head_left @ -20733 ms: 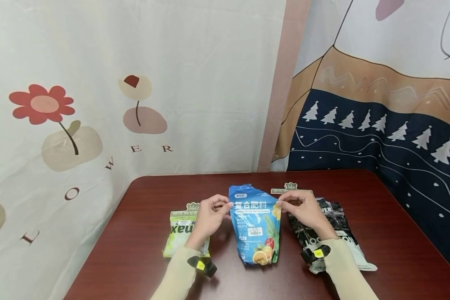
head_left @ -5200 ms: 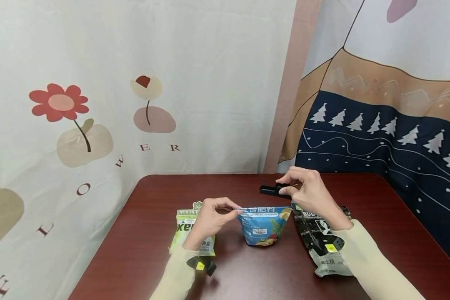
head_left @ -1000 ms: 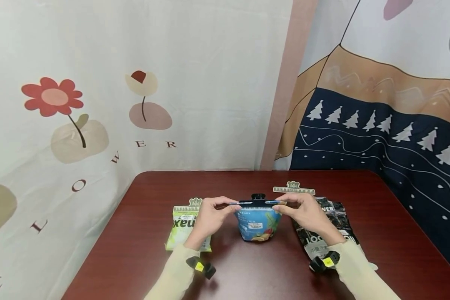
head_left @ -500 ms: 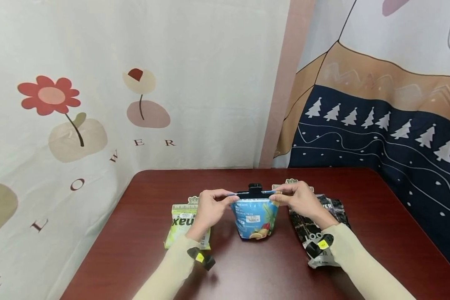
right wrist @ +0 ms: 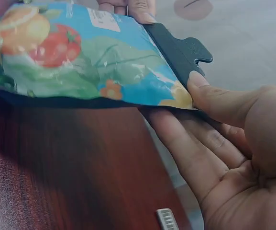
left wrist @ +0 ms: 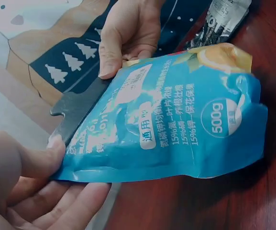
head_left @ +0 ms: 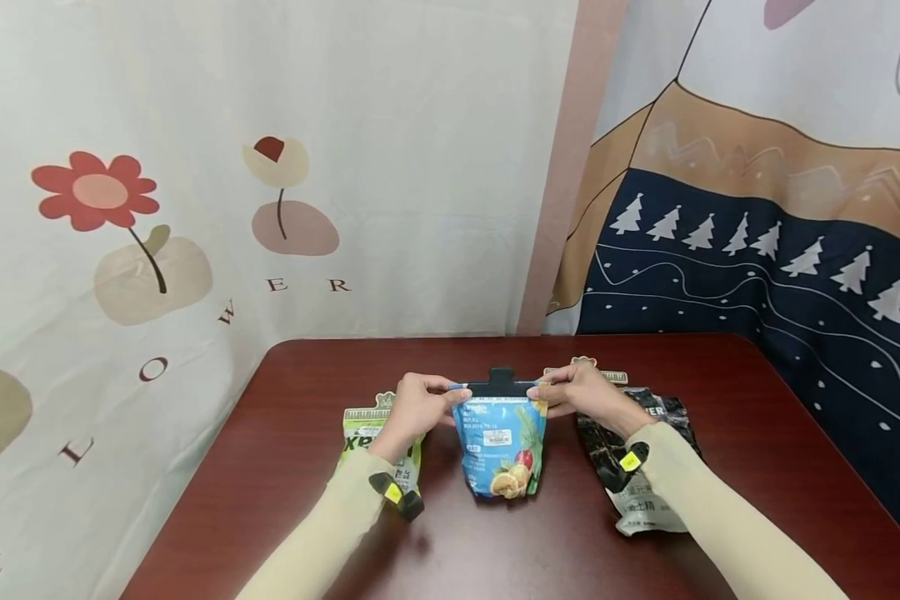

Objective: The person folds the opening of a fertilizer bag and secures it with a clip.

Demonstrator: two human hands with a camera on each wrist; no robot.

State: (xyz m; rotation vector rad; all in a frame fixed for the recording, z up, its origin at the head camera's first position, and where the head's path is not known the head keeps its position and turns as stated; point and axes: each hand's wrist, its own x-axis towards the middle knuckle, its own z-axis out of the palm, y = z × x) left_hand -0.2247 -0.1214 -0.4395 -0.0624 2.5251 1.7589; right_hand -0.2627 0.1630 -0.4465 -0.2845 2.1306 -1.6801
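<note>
A blue fertilizer bag (head_left: 498, 450) with printed fruit stands upright between both hands in the head view, its top folded down. Across the fold sits a black bag clip (head_left: 501, 382). My left hand (head_left: 414, 410) pinches the bag's upper left corner at the clip's end, thumb in front and fingers behind. At the upper right corner my right hand (head_left: 587, 393) pinches in the same manner. The left wrist view shows the bag's printed face (left wrist: 176, 115) and the dark clip (left wrist: 80, 108) along its top edge. In the right wrist view, the thumb presses near the clip (right wrist: 176, 52).
A green bag (head_left: 360, 433) with a pale clip (head_left: 378, 407) lies left, partly behind the left arm. To the right, under the right forearm, lies a black and silver bag (head_left: 645, 492). Behind it is another pale clip (head_left: 613, 377). All rest on the dark red table (head_left: 465, 550).
Earlier the bag was unfolded; then its top was folded and the right hand brought the black clip, which now sits on the fold. In the last second the bag tilted, its front now facing the head camera more.
</note>
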